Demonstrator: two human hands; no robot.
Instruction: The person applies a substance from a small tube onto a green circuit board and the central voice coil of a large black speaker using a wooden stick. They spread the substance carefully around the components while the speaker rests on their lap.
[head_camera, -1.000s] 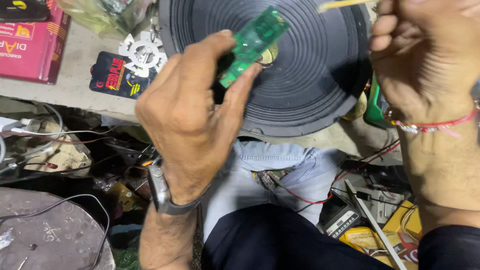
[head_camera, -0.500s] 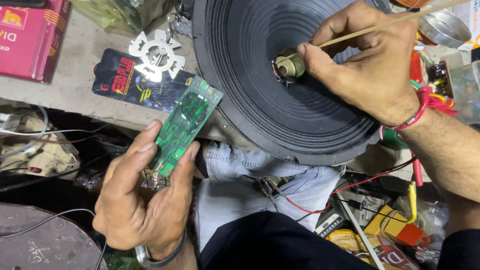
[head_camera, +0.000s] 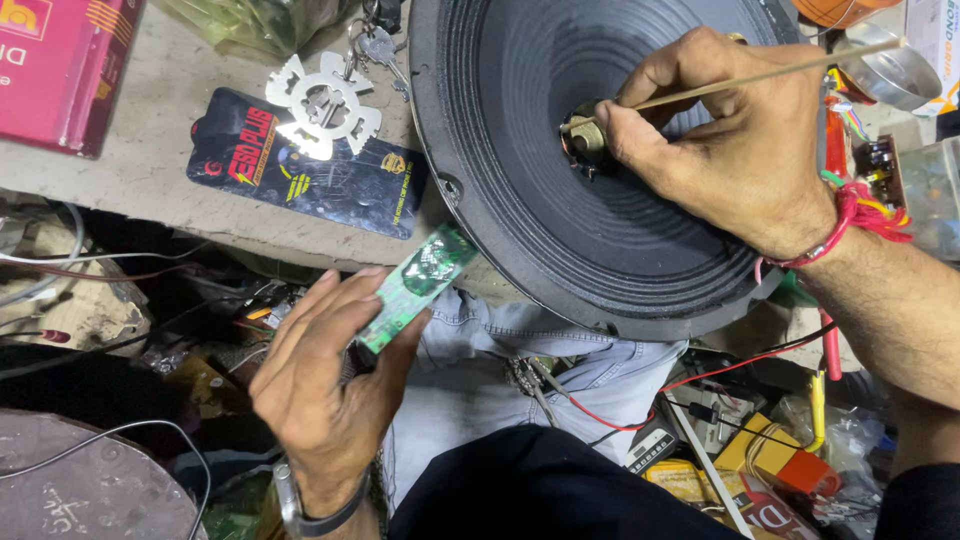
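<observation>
While the right hand (head_camera: 735, 150) rests on the black speaker cone (head_camera: 600, 230), its fingers are pinched narrow around a thin pale stick (head_camera: 770, 75), whose tip meets the brassy centre piece (head_camera: 583, 135) in the middle of the cone. The stick's long axis runs from that centre out toward two o'clock, passing over the knuckles. A red thread (head_camera: 850, 215) circles this wrist.

Lower down, at about seven o'clock from the cone's centre, the left hand (head_camera: 325, 385) holds a narrow green circuit board (head_camera: 415, 290), the fingers laid flat along its one side and the thumb closing on the other. The board's long axis points from the palm up toward one o'clock, so its far end aims at the speaker's rim and lies just beside it, over the person's jeans-covered knee.

Of the two hands, the right is the one on the centre piece; the left, with the board, is well apart from it. On the tabletop (head_camera: 120, 190) at ten o'clock lie a dark printed packet (head_camera: 300, 180) and a shiny cut-out metal piece (head_camera: 322, 105) with keys.
</observation>
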